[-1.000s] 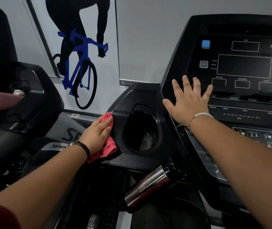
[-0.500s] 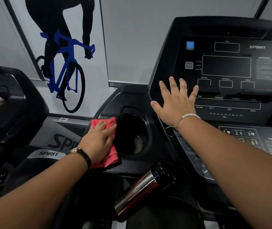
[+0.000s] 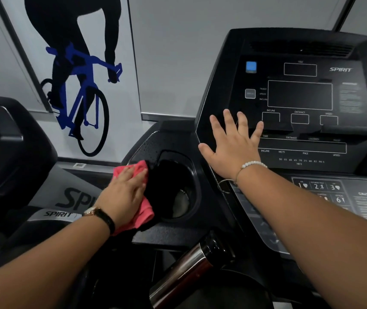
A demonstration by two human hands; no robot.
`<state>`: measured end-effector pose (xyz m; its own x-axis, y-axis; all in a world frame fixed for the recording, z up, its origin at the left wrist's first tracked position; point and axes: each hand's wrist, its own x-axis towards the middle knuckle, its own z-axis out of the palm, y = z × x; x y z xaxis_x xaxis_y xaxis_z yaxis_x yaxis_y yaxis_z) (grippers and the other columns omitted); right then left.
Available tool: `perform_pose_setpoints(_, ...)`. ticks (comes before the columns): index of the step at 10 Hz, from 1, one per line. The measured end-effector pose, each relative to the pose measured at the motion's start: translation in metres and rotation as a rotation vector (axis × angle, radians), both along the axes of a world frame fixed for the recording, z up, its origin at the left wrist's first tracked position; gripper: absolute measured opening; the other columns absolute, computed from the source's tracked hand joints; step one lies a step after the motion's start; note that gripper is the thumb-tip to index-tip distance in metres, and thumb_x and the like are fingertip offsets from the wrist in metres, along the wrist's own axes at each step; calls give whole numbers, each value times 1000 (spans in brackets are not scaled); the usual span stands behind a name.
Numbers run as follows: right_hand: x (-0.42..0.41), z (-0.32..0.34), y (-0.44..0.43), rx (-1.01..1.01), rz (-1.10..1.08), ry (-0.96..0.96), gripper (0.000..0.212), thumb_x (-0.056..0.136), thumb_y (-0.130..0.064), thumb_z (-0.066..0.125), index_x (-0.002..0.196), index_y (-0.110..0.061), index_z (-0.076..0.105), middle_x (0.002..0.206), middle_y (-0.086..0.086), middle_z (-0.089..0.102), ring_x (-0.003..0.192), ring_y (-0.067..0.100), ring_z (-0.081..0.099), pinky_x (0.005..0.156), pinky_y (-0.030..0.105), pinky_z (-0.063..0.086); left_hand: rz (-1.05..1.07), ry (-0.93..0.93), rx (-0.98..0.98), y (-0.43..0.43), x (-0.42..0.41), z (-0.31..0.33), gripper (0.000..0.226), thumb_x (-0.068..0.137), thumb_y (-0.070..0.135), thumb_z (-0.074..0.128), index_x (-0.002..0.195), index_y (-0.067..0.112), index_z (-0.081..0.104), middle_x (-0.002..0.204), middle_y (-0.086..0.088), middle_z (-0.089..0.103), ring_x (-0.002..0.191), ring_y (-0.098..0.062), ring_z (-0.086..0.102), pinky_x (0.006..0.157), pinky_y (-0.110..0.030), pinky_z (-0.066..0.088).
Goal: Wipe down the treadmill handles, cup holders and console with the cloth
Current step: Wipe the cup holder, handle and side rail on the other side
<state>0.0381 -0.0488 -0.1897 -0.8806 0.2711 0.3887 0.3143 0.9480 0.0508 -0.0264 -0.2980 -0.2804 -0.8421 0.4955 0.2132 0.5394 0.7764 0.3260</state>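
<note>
Nearest you, a chrome handle grip [image 3: 184, 270] with a black end cap runs diagonally below the console deck. Neither of your hands touches it.

Your left hand [image 3: 122, 195] lies palm down on the pink cloth [image 3: 145, 211]. Its fingers are laid flat and close together over the fabric, pressing rather than gripping. A black-strapped watch [image 3: 99, 214] sits on that wrist. The cloth is on the black deck at the left rim of the cup holder [image 3: 194, 175], with its right edge at the lip of the well. Pink fabric shows beyond your fingertips and below the heel of your hand. The cup holder is a deep, dark oval well. Something pale lies at its bottom, and I cannot tell what it is.

Your right hand [image 3: 231, 146] rests palm down on the lower left of the console [image 3: 300, 97], fingers straight and spread, holding nothing. A white bead bracelet [image 3: 254, 163] circles that wrist. Your fingertips reach up to the row of small display windows, just beside the one marked INCLINE. Your forearm crosses above the grey keypad panel [image 3: 334, 190], which carries numbered buttons and a CAUTION notice. The console displays are dark, and the SPIRIT name sits at the upper right.

To your left stands a neighbouring machine [image 3: 10, 152], dark and partly cut off by the frame. On the wall beyond is a cyclist graphic [image 3: 77, 74], a black rider on a blue bicycle.
</note>
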Motion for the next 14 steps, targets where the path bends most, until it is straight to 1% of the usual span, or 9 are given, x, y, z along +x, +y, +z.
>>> perform_pose_setpoints(1, 0, 0, 0, -6, -1, 0, 73, 88, -63, 27, 150, -29, 10, 159, 4, 4, 145, 31, -5, 109, 65, -8, 348, -137, 98, 20, -22, 8, 49, 98, 28, 32, 144, 15, 29, 151, -16, 28, 131, -37, 36, 106, -50, 36)
perform_pose_setpoints(2, -1, 1, 0, -10, -2, 1, 73, 87, -63, 28, 150, -29, 10, 159, 4, 4, 145, 31, -5, 109, 65, -8, 437, -132, 89, 43, -25, 15, 55, 98, 29, 32, 147, 9, 19, 149, -23, 26, 133, -39, 30, 109, -51, 29)
perform_pose_setpoints(4, -1, 1, 0, -8, 2, 2, 73, 87, -63, 28, 150, -29, 9, 159, 4, 3, 145, 32, -5, 109, 65, -8, 83, 7, -47, 15, -2, 1, 61, 95, 44, 18, 150, 16, 18, 158, -10, 11, 145, -24, 10, 117, -42, 10)
perform_pose_setpoints(6, 0, 2, -1, -24, 7, -1, 74, 88, -62, 28, 150, -29, 9, 159, 4, 2, 145, 32, -5, 109, 66, -9, 427, -191, 211, 47, -43, 16, 68, 96, 39, 31, 148, 3, 5, 154, -24, 10, 141, -36, 15, 114, -46, 18)
perform_pose_setpoints(8, 0, 1, 0, -25, 21, 2, 74, 88, -62, 28, 150, -28, 9, 159, 5, 2, 144, 33, -5, 108, 66, -10, -16, -31, -138, 17, -22, -2, 94, 73, 62, 15, 147, 12, -16, 155, -15, -18, 144, -24, -14, 118, -39, -4)
perform_pose_setpoints(10, 1, 3, -1, -31, 20, -3, 73, 88, -62, 28, 150, -28, 9, 159, 5, 2, 144, 33, -5, 108, 67, -9, 273, -205, 212, 50, -52, 23, 77, 96, 39, 42, 150, 15, -9, 157, -18, -8, 143, -37, 9, 116, -47, 13)
perform_pose_setpoints(12, 1, 3, -1, -35, 29, 4, 73, 88, -61, 29, 150, -27, 10, 159, 6, 3, 144, 33, -5, 108, 66, -10, 121, -5, 41, 38, -25, 12, 71, 98, 27, 40, 149, 6, -4, 156, -19, -8, 145, -31, -2, 118, -42, 5)
perform_pose_setpoints(13, 1, 3, -1, -33, 26, -2, 74, 88, -61, 28, 150, -27, 10, 159, 6, 3, 144, 33, -5, 108, 67, -9, 249, -141, 69, 31, -42, 14, 58, 99, 30, 34, 147, 8, 13, 153, -21, 18, 137, -37, 28, 110, -47, 26)
perform_pose_setpoints(14, 1, 3, -1, -34, 23, 1, 74, 88, -62, 28, 150, -27, 9, 159, 5, 2, 144, 33, -5, 108, 67, -9, 393, -214, 242, 38, -67, 26, 35, 99, 33, 28, 120, 9, 43, 115, -20, 55, 105, -38, 54, 89, -46, 43)
